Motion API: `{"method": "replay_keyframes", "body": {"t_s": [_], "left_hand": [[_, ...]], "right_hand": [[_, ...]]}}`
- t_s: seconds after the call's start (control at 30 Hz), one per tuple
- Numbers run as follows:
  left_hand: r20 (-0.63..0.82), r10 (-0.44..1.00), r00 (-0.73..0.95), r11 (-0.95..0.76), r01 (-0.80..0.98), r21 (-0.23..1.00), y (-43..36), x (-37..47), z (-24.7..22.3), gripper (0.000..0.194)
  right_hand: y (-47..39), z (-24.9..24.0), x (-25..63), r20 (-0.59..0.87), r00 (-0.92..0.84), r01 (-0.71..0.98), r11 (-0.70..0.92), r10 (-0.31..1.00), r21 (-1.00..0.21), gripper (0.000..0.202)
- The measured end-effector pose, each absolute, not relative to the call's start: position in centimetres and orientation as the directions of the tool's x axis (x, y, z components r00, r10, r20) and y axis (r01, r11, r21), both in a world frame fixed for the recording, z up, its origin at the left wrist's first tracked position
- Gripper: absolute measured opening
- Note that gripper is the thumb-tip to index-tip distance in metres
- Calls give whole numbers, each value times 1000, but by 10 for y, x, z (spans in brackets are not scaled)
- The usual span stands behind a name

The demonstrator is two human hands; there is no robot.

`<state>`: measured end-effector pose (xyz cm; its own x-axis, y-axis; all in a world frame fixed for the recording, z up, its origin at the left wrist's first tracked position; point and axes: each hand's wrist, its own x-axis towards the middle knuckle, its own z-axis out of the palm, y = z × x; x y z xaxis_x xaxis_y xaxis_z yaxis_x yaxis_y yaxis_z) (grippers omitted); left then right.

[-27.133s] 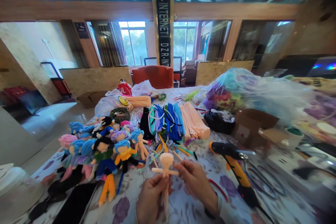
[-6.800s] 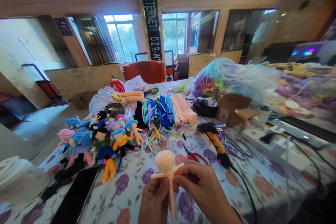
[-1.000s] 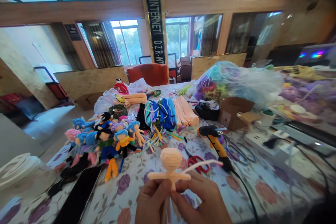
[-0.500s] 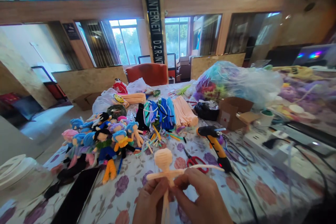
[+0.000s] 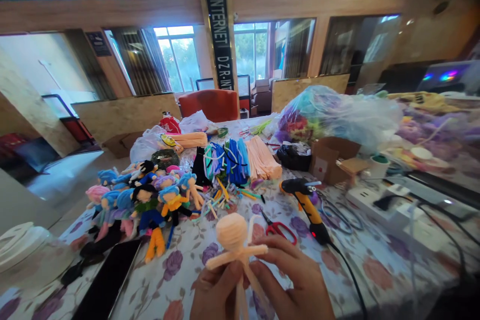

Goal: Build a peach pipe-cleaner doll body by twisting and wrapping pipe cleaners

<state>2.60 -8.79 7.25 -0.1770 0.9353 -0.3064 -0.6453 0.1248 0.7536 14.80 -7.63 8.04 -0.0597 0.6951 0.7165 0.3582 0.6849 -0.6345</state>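
Note:
A peach doll figure point(image 5: 231, 232) made of fuzzy stems, with a round wound head, two arms and legs hanging down, is held upright at the bottom centre. My left hand point(image 5: 217, 290) pinches its body from the left, thumb in front below the left arm. My right hand point(image 5: 290, 277) closes on it from the right, its fingertips at the right arm and the body. A thin peach stem end point(image 5: 250, 230) stands up beside the head. Beyond my right hand lie red-handled scissors point(image 5: 281, 231) and a black and yellow glue gun point(image 5: 307, 205).
Finished small dolls point(image 5: 146, 200) are piled at the left, near a black phone point(image 5: 107, 280). Bundles of blue stems point(image 5: 236, 162) and peach stems point(image 5: 260, 157) lie behind scattered cut pieces. A cardboard box point(image 5: 332, 160), power strips point(image 5: 390, 215) and cables are at the right.
The long peach stem that stretched right past the scissors is now bent, with its end upright beside the head. My right hand has shifted slightly, and the doll has tilted a little.

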Motion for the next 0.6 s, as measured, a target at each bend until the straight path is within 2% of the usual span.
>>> {"method": "replay_keyframes", "body": {"t_s": [0.17,0.4,0.5,0.6], "left_hand": [[-283,956,-75,171,-640,749,-89,26,75,19],[-284,955,87,285,-535,795,-85,16,81,21],[-261,961,95,273,-498,823,-84,13,81,17],[-257,960,108,276,-485,830,-81,13,78,15]], "right_hand": [[-79,78,151,623,-140,310,631,770,-711,21],[-78,81,152,543,-111,261,552,832,-792,12],[-76,88,152,524,-128,168,539,842,-825,10],[-72,88,151,459,-152,73,473,875,-878,19]]}}
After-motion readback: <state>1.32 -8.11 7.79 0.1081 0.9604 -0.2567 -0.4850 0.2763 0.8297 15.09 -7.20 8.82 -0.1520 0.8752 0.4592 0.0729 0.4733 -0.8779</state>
